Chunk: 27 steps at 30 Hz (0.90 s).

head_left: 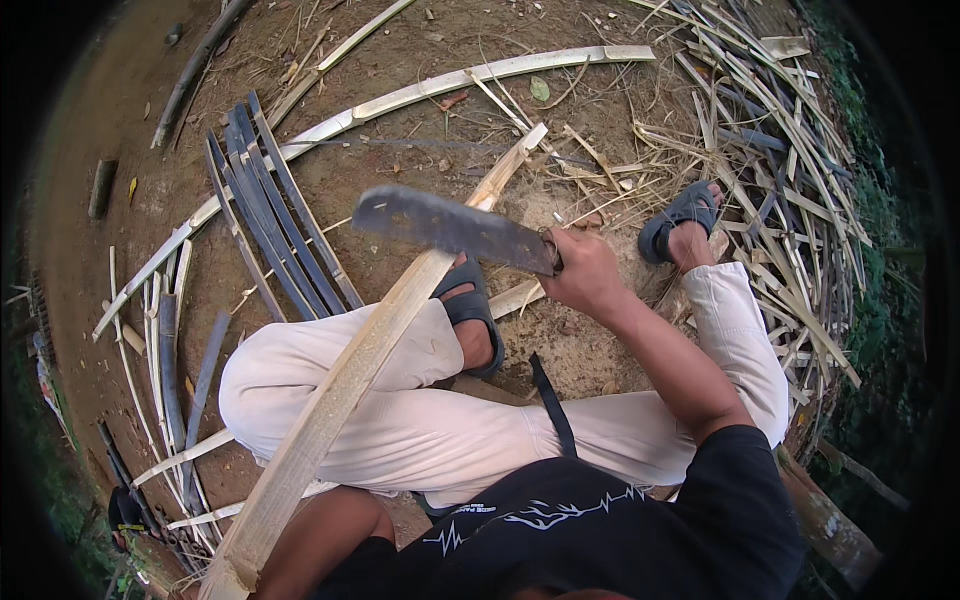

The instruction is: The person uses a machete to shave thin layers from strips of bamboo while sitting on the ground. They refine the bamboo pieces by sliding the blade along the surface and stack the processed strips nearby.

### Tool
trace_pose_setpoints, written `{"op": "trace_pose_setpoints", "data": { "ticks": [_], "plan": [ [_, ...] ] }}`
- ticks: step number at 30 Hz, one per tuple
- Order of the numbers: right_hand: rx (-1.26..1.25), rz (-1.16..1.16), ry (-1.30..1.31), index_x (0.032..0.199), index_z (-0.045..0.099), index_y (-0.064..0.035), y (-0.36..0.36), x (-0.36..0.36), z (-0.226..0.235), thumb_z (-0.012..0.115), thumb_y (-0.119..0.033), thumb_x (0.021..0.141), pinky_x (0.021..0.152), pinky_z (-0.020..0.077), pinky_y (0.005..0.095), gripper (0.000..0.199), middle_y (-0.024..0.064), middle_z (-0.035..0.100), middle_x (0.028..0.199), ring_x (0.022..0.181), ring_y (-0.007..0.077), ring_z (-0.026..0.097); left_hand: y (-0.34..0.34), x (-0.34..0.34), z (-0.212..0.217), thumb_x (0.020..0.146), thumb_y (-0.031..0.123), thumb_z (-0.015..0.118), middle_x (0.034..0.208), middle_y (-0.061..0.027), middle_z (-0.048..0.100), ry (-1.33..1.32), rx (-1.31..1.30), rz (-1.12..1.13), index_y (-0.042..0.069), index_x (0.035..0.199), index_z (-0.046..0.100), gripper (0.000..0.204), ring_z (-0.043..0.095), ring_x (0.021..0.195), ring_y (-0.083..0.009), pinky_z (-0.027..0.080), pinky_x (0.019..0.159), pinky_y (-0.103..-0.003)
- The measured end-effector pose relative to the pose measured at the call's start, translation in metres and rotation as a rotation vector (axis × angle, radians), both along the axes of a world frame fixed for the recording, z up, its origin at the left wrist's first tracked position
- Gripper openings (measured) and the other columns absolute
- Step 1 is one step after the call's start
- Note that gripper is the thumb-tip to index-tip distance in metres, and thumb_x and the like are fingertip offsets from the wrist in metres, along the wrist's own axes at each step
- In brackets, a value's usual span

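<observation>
My right hand [583, 272] is closed around the handle of a machete [455, 228]. Its broad dark blade points left and lies across a long, pale split bamboo strip [350, 375]. The strip slants from the lower left, over my bent leg, up to a tip beyond the blade. Whether the edge bites into the bamboo cannot be made out. At the lower left my left arm bends in behind the strip's near end, and the hand itself is hidden there.
Dark bamboo slats [270, 205] lie at the left across a long curved bamboo strip [400, 97]. A heap of split bamboo [790, 190] fills the right side. My sandalled feet rest on the dirt ground [590, 340], close to the blade. A log [830, 520] lies at the lower right.
</observation>
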State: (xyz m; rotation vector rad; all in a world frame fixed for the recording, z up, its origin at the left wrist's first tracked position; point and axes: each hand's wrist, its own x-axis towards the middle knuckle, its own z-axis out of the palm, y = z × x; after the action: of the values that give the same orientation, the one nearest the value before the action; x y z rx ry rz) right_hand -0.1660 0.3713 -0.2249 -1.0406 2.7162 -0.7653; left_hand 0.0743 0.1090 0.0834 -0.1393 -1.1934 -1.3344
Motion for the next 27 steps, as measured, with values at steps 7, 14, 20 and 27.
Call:
{"op": "trace_pose_setpoints", "data": {
  "ticks": [7,14,20,27],
  "plan": [
    [0.497,-0.488,-0.357,0.099,0.068,0.0004,0.044,-0.109,-0.093,0.066,-0.024,0.082,0.080,0.0542,0.0502,0.030,0.0212,0.071,0.090,0.087,0.0402,0.069,0.006,-0.011,0.014,0.106,0.039,0.032,0.051,0.0084,0.018,-0.038,0.024,-0.022,0.016,0.070,0.032,0.043,0.020,0.037,-0.0044,0.024,0.035,-0.020],
    [0.259,-0.230,-0.138,0.096,0.067,-0.0024,0.032,-0.056,-0.040,0.066,-0.023,0.081,0.079,0.0561,0.0478,0.026,0.0230,0.070,0.087,0.082,0.0394,0.070,0.014,-0.006,0.011,0.106,0.038,0.031,0.050,0.0081,0.017,-0.034,-0.041,-0.018,0.016,0.070,0.032,0.042,0.020,0.037,-0.0048,0.025,0.035,-0.021],
    [0.435,-0.605,-0.445,0.098,0.070,0.0042,0.051,-0.104,-0.133,0.072,-0.023,0.078,0.081,0.0560,0.0474,0.033,0.0262,0.070,0.094,0.091,0.0401,0.069,0.011,-0.008,0.015,0.104,0.041,0.034,0.049,0.0063,0.021,0.004,0.019,-0.084,0.015,0.067,0.032,0.045,0.020,0.035,-0.0067,0.023,0.035,-0.021],
    [0.167,-0.421,-0.440,0.094,0.065,0.0042,0.010,-0.011,-0.026,0.070,-0.020,0.079,0.079,0.0558,0.0471,0.029,0.0243,0.070,0.087,0.085,0.0418,0.069,0.012,-0.012,0.011,0.098,0.067,0.033,0.054,0.0049,0.022,-0.012,0.014,0.238,0.013,0.070,0.037,0.061,0.022,0.041,-0.0086,0.024,0.038,-0.025]
  ]
}}
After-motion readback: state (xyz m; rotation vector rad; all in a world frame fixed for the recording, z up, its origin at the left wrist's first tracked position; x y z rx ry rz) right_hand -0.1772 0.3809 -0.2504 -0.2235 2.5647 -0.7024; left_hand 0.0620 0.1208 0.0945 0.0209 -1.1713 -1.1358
